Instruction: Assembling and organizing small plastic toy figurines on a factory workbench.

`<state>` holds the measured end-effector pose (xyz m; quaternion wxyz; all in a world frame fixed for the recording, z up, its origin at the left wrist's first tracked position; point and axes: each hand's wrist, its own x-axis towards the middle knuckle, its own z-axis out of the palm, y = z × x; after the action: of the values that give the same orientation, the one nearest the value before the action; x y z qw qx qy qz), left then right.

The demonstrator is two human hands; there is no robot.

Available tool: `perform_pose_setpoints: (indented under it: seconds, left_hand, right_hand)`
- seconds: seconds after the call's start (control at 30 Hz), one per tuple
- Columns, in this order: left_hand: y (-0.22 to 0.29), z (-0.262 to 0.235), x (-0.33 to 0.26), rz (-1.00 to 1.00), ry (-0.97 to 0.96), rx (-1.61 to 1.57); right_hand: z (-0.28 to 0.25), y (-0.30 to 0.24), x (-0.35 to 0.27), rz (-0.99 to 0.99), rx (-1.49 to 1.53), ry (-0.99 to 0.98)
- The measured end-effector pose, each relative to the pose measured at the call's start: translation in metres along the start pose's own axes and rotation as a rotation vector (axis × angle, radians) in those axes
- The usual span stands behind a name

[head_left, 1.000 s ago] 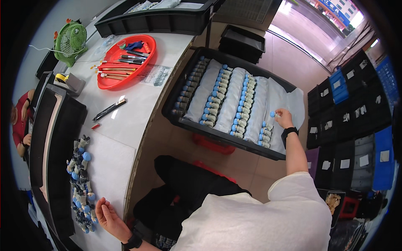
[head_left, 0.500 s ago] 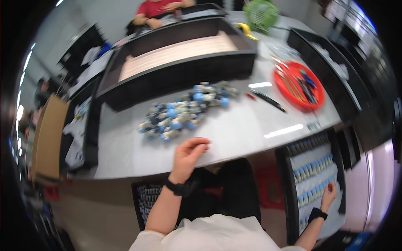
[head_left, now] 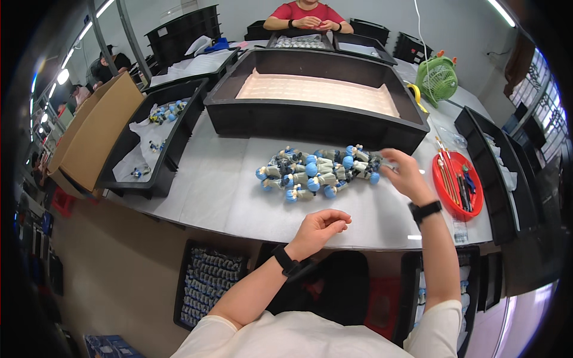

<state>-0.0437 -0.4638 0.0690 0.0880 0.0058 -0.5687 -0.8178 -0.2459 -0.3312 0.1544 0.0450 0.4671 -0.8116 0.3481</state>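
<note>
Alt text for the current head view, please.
A person's right hand is at the right end of a pile of blue-headed figurines on a white table; the loosely curled left hand is nearer the front edge. Behind: a black bin. Right: a red tray holding brushes.

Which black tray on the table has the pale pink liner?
The large black tray directly behind the figurine pile; the tray beside the cardboard box shows white sheeting instead.
</note>
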Motion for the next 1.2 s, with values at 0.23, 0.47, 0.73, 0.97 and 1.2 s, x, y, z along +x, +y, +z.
perform_pose_setpoints:
  seconds: [0.23, 0.47, 0.73, 0.97, 1.2]
  left_hand:
    - [-0.001, 0.002, -0.002, -0.021, -0.002, -0.033]
    - [0.002, -0.001, -0.002, -0.014, 0.055, -0.101]
    - [0.002, -0.004, 0.003, -0.016, 0.054, -0.212]
    - [0.000, 0.000, 0.000, 0.025, 0.169, -0.190]
    - [-0.003, 0.000, 0.000, 0.059, 0.154, -0.234]
  right_hand:
    - [0.044, 0.010, 0.033, 0.023, -0.137, -0.019]
    - [0.036, -0.048, -0.027, 0.146, 0.497, 0.156]
    - [0.066, -0.075, -0.108, 0.144, 0.588, 0.122]
    - [0.076, -0.062, -0.116, 0.412, 1.106, 0.004]
    - [0.078, -0.064, -0.119, 0.412, 1.133, 0.111]
